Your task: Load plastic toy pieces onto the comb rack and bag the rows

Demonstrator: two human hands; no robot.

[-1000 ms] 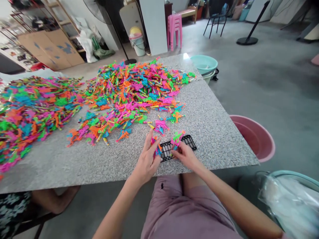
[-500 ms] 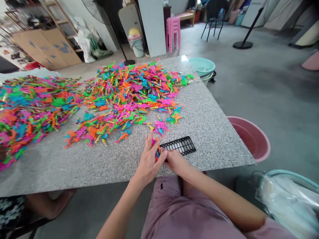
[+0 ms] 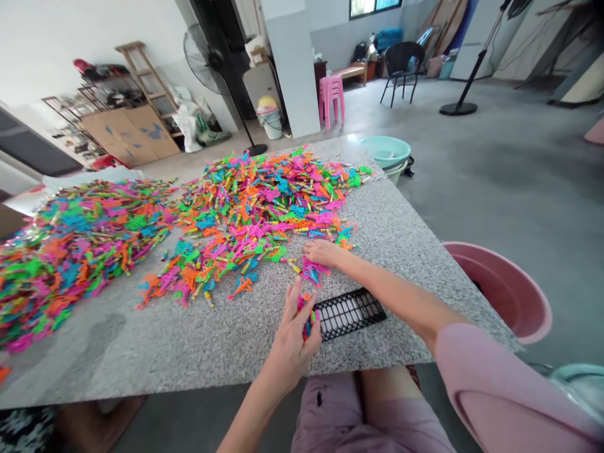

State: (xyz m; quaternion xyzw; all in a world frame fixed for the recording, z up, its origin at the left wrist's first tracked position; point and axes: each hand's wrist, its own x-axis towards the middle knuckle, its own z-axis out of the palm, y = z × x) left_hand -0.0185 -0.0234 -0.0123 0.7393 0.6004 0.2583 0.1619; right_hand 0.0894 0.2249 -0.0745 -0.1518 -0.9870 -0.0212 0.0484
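Observation:
My left hand rests at the left end of a black lattice basket. Its fingers curl round a small bunch of coloured plastic toys standing in that end. Reaching past the basket, my right hand has its fingertips down among pink toys at the near edge of the heap. Those fingertips are bent and partly hidden, so what they pinch does not show. The big heap holds pink, green, orange and blue toys with shiny yellow tubes.
A second heap covers the left side of the speckled stone table. By the table's right edge stand a pink tub and a turquoise basin. Another person's leg shows under the table at lower left.
My right hand has left the basket's left end and moved forward to the toys at the heap's edge. The left hand stays by the basket. The view has tilted upward.

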